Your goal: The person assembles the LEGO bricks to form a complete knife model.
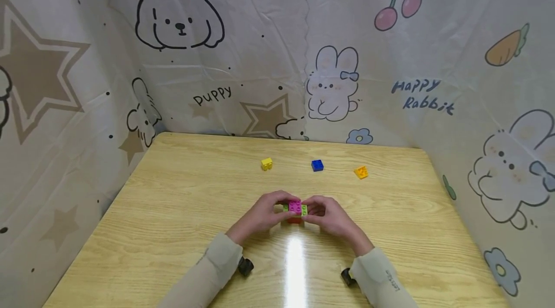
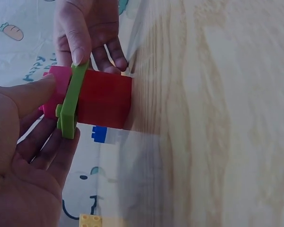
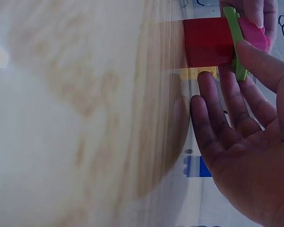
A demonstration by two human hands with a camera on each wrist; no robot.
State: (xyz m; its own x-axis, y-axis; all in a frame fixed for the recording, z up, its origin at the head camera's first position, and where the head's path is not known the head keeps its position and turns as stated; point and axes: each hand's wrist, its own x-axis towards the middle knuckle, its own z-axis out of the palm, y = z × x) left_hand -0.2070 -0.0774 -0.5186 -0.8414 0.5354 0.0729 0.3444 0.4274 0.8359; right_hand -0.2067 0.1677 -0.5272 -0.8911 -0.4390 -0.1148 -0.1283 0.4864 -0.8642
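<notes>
A small stack of toy building blocks stands on the table: a red block point(image 2: 104, 99) at the bottom, a thin lime-green plate point(image 1: 304, 210) across it, and a pink block point(image 1: 295, 206) on top. The green plate sticks out past both sides of the red block. My left hand point(image 1: 267, 210) pinches the pink block, thumb on its near side and fingers on the far side. From the other side, my right hand point(image 1: 330, 215) pinches the green plate's right end between thumb and fingers. Its remaining fingers spread beside the red block in the right wrist view.
Farther back on the wooden table point(image 1: 195, 187) lie a yellow block point(image 1: 266, 164), a blue block point(image 1: 317, 165) and an orange-yellow block point(image 1: 361, 172), spaced apart. A printed cloth point(image 1: 260, 57) hangs behind the table and along its sides.
</notes>
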